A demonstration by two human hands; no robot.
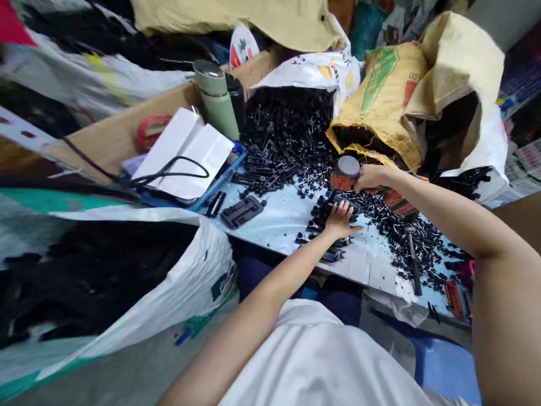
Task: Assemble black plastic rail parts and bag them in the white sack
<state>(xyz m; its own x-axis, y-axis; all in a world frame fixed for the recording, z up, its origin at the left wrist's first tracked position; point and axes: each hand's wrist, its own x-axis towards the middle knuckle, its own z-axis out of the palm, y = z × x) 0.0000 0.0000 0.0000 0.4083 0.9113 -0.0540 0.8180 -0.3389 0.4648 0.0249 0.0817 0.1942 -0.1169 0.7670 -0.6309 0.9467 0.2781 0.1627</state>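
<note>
My right hand is wrapped round the handle of an orange and black cordless drill with a grey back end. Its nose points down over a row of black plastic parts lined up on the table. Fingers spread, my left hand lies on the top of these parts, just below the drill. The drill's tip is hard to make out against the black pieces. To the right are many small black pieces with silvery screws.
Heaped black parts spill from a white sack at the back. A yellow sack lies beside it. A hammer rests at right. On the left are a black case-like part, a green flask and a large open white sack.
</note>
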